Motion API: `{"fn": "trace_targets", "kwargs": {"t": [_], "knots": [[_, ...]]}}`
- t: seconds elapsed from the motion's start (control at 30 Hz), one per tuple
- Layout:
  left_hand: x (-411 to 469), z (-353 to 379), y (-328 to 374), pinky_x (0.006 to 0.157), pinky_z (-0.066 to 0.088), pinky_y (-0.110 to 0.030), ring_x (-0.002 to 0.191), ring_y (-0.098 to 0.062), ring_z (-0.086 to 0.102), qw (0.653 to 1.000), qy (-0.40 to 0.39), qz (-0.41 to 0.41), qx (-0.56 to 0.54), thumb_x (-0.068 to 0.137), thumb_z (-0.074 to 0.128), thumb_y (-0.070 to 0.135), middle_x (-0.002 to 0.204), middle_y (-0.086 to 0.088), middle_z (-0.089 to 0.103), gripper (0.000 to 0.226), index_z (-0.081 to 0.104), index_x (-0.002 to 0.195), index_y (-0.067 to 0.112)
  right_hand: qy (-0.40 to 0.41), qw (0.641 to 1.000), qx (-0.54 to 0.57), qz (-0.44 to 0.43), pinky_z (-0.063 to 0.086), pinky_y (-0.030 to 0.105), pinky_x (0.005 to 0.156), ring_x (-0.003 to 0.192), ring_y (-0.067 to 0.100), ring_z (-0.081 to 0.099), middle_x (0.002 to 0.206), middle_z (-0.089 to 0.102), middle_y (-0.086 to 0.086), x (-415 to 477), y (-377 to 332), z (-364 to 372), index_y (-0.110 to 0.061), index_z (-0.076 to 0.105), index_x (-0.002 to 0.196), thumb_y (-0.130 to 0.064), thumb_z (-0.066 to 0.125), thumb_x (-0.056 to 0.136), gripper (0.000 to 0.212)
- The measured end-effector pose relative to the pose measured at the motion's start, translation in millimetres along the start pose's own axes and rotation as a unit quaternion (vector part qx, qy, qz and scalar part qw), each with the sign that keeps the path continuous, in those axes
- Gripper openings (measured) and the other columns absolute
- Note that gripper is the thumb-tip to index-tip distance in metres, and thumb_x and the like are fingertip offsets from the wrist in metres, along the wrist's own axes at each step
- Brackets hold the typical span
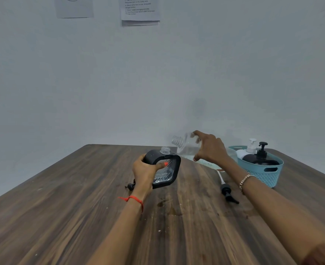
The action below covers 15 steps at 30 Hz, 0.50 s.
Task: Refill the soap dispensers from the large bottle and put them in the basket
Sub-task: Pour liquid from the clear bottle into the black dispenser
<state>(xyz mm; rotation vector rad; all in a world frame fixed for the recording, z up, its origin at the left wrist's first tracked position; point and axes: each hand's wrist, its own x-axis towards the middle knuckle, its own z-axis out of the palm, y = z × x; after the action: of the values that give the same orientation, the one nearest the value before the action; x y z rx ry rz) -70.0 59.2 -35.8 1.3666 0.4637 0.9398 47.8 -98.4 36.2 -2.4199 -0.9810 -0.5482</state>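
Spill risk: right hand [208, 148] tips the grasped large bottle [186, 147] toward the dispenser [162, 168] gripped in the left hand [144, 172] — narrow neck, easily missed.

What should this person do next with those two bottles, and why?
Probably tip the clear bottle further so that its mouth comes over the dispenser's open neck. The right hand holds the bottle tilted, mouth toward the dispenser, but still above and to one side. The left hand steadies the dispenser, and its pump lies off on the table.
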Motion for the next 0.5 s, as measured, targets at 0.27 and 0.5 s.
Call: {"fn": "trace_targets", "kwargs": {"t": [0.27,0.5], "knots": [[-3.0,3.1,2.9,0.069,0.055,-0.032,0.077,-0.020,0.067,0.996,0.018,0.054,0.062,0.050,0.090,0.006,0.085,-0.004,0.069,0.049,0.061,0.087,0.017,-0.010,0.997,-0.071,-0.026,0.034,0.035,0.087,0.102,0.023,0.053,0.111,0.062,0.002,-1.8,-1.3,-5.1,-0.026,0.044,0.125,-0.017,0.081,0.059,0.076],[-5.3,4.3,4.6,0.073,0.055,-0.034,0.081,-0.023,0.067,0.993,0.019,0.073,0.091,0.051,0.090,0.006,0.090,-0.008,0.070,0.052,0.061,0.093,0.014,-0.015,0.995,-0.094,-0.033,0.034,0.035,0.087,0.105,0.023,0.051,0.113,0.061,0.001,-2.8,-4.5,-8.0,-0.026,0.043,0.127,-0.017,0.080,0.061,0.076]]}}
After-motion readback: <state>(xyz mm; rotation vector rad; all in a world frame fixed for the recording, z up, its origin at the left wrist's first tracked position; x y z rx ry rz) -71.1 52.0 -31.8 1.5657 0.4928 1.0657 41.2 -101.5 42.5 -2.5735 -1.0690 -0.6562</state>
